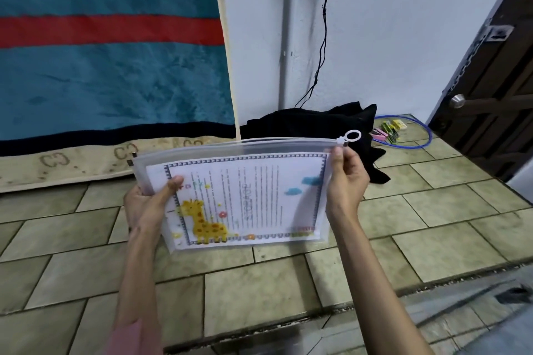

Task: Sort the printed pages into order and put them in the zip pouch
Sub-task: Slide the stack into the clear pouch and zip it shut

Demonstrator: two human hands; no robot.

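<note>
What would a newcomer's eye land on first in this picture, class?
First, the frosted zip pouch held up at centre by both hands, left hand on its left edge and right hand at the top right corner near the ring-pull slider. Inside it shows a printed page with a yellow giraffe. Behind on the left hangs a teal blanket with a red stripe.
</note>
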